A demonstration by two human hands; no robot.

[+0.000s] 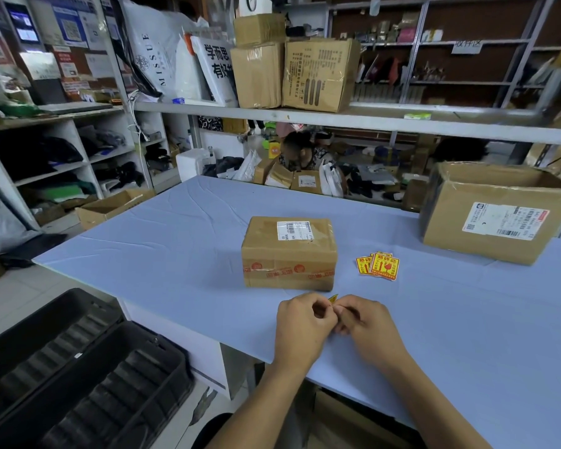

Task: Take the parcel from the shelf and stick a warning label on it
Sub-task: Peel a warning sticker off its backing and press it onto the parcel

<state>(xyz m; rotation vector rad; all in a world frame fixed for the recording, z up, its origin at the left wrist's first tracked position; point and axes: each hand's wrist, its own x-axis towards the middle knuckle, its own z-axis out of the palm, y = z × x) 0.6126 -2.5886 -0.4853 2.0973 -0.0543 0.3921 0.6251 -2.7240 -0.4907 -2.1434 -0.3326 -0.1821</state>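
A small brown cardboard parcel (288, 252) with a white shipping slip on top and red printed tape stands in the middle of the pale blue table (162, 254). Just in front of it, my left hand (303, 324) and my right hand (365, 322) meet, fingertips pinched together on one yellow-and-red warning label (333, 298); only its corner shows above the fingers. A small pile of the same warning labels (379, 266) lies on the table to the right of the parcel.
A large open cardboard box (496, 215) sits at the table's right. A shelf (353, 119) above the table's far side carries boxes and bags. Black plastic crates (78, 377) stand at lower left. A person sits among parcels behind the table.
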